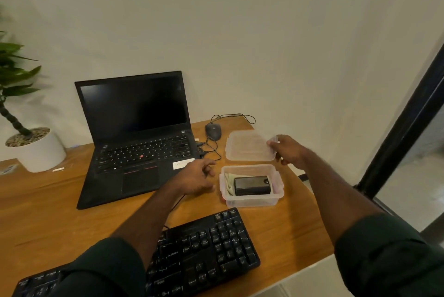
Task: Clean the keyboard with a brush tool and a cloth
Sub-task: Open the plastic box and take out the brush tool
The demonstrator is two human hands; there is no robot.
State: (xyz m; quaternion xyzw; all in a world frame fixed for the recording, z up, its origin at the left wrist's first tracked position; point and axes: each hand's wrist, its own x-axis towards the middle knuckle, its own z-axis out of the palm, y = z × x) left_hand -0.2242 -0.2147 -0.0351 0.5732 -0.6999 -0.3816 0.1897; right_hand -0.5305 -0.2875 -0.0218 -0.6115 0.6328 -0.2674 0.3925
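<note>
A black keyboard (204,246) lies at the near edge of the wooden desk (48,200), partly hidden under my left forearm. Behind it stands an open clear plastic box (252,200) holding a black rectangular case (252,185) on a pale green cloth (229,182). My right hand (288,151) grips the right edge of the box's clear lid (247,149), which rests on the desk just behind the box. Just left of the box my left hand (197,180) hovers with fingers loosely curled and nothing in it. No brush is visible.
An open black laptop (137,138) sits at the middle left. A wired mouse (213,130) with its cable lies behind the lid. A potted plant (33,147) stands at the far left. The desk's right edge runs close to the box; a dark door frame (403,128) rises beyond.
</note>
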